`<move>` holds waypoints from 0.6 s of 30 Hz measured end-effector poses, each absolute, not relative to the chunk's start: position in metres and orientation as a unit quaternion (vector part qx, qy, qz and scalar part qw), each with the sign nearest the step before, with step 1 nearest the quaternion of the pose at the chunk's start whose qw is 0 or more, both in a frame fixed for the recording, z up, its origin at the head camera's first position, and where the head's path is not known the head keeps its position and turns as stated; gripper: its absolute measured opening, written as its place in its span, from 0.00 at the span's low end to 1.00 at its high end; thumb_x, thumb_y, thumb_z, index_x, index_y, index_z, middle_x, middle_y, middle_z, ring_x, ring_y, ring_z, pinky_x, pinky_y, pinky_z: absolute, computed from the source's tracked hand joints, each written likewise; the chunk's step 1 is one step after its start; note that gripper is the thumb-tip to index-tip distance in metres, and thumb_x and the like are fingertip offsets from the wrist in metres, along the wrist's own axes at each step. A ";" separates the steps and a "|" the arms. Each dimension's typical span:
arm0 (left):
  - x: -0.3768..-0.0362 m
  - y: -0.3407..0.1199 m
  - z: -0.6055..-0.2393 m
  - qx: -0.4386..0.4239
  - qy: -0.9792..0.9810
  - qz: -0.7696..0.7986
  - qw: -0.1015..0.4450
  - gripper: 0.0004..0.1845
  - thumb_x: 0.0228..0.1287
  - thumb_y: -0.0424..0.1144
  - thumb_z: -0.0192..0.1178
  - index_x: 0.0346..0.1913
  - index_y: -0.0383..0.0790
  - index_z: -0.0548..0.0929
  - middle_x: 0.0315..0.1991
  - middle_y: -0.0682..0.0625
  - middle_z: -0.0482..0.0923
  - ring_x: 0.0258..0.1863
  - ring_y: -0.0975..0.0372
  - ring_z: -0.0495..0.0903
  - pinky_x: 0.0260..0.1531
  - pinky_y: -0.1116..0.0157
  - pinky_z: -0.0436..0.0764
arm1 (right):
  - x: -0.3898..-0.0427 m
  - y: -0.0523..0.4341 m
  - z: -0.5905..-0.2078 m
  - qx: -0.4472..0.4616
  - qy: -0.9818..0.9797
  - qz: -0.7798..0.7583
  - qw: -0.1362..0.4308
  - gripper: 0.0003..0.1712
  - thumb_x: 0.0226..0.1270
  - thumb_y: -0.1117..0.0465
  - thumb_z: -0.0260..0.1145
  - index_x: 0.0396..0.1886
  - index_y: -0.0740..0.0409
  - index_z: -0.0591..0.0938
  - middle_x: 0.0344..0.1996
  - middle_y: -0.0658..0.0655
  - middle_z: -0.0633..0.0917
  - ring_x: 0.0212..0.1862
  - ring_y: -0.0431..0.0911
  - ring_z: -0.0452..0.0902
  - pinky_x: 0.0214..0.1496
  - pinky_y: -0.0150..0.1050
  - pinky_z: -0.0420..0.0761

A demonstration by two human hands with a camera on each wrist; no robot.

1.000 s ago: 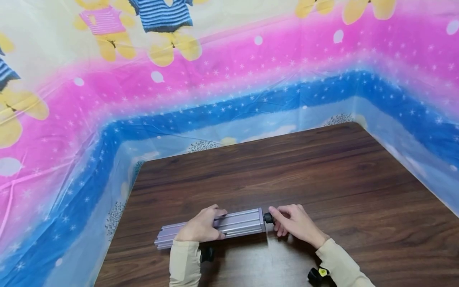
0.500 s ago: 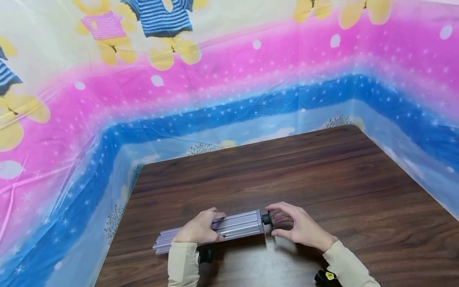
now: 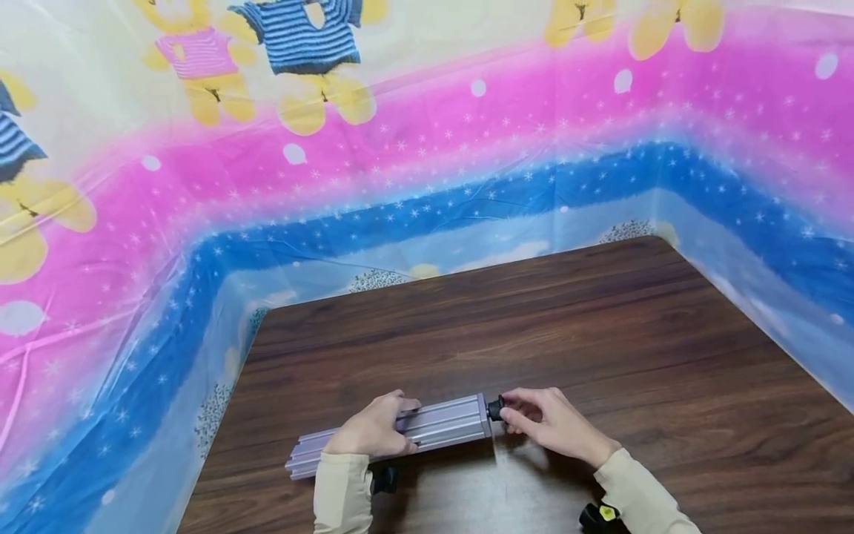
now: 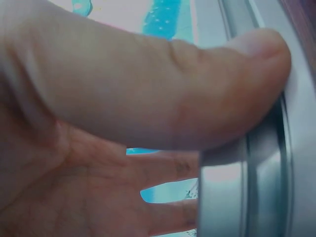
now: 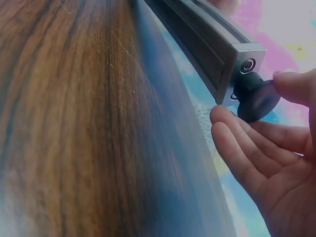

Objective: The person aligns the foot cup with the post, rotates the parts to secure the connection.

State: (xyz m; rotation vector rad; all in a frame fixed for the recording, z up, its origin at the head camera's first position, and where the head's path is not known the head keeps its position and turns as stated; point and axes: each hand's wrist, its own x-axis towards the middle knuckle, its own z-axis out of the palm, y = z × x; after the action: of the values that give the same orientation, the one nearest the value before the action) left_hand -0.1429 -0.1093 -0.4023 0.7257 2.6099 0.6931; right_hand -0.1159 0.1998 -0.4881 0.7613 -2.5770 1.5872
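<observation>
Your left hand (image 3: 373, 434) wraps the aluminium profile (image 3: 427, 424) about mid-length, fingers over the top and thumb (image 4: 237, 74) pressed against its near side in the left wrist view. That is a real grip, and you want it firm: the bar lies flat near the front edge of the dark wooden table (image 3: 567, 326), running left to right, and it will likely roll if that hand slackens. Press down as well as in.

Moving along to the bar's right end, a black knob (image 3: 497, 409) sits against the end face. The right wrist view shows it planted in the lower of two holes there, with the upper hole (image 5: 247, 65) bare.

Your right hand (image 3: 550, 426) pinches that knob: a fingertip on its top edge, the lower fingers (image 5: 242, 148) lying straighter just beneath it. Keep the knob square to the end face as you turn, I'd say, so a thread does not cross, and take short twists with the fingertips rather than the whole wrist.

At your right sleeve, a black strap fitting with a yellow tag (image 3: 603, 510) shows. No brand, label or readable writing anywhere; the backdrop sheet (image 3: 427, 148) carries only cartoon bears and stars.
</observation>
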 end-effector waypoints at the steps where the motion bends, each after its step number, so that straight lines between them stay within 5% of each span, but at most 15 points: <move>1: -0.143 -0.110 -0.403 0.256 0.920 0.244 0.171 0.36 0.43 0.31 0.77 0.61 0.29 0.81 0.57 0.37 0.77 0.52 0.49 0.78 0.55 0.48 0.76 | -0.116 0.199 -0.487 0.236 -0.827 0.509 0.001 0.21 0.76 0.55 0.62 0.54 0.70 0.82 0.30 0.54 0.90 0.31 0.40 0.86 0.37 0.33 0.84; 7: -0.144 -0.110 -0.403 0.258 0.921 0.239 0.167 0.36 0.41 0.30 0.77 0.61 0.30 0.82 0.54 0.39 0.79 0.50 0.51 0.78 0.54 0.48 0.77 | -0.118 0.196 -0.486 0.217 -0.852 0.476 -0.012 0.20 0.81 0.50 0.55 0.30 0.52 0.84 0.21 0.48 0.86 0.22 0.38 0.82 0.28 0.33 0.80; 11: -0.143 -0.110 -0.403 0.254 0.921 0.242 0.171 0.36 0.42 0.30 0.76 0.61 0.29 0.81 0.55 0.38 0.78 0.50 0.51 0.78 0.54 0.49 0.77 | -0.119 0.194 -0.487 0.203 -0.861 0.465 -0.024 0.27 0.83 0.48 0.50 0.22 0.51 0.82 0.17 0.46 0.83 0.19 0.39 0.80 0.27 0.33 0.79; 14: -0.143 -0.110 -0.402 0.249 0.921 0.245 0.174 0.36 0.43 0.30 0.76 0.62 0.29 0.81 0.59 0.34 0.76 0.53 0.48 0.78 0.56 0.47 0.76 | -0.118 0.194 -0.488 0.196 -0.856 0.478 -0.029 0.27 0.83 0.49 0.49 0.27 0.55 0.83 0.20 0.49 0.85 0.20 0.39 0.80 0.27 0.34 0.80; 18: -0.143 -0.111 -0.401 0.240 0.922 0.247 0.178 0.37 0.44 0.29 0.76 0.63 0.29 0.80 0.63 0.30 0.73 0.58 0.44 0.77 0.58 0.44 0.75 | -0.117 0.196 -0.489 0.237 -0.831 0.503 -0.005 0.16 0.75 0.54 0.64 0.52 0.61 0.82 0.41 0.57 0.88 0.34 0.39 0.85 0.37 0.36 0.85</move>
State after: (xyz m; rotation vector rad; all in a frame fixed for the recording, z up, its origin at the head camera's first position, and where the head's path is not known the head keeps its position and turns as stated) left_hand -0.1425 -0.1106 -0.4007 0.6788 2.6075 0.6989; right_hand -0.1173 0.1964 -0.4893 0.7469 -2.6194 1.5859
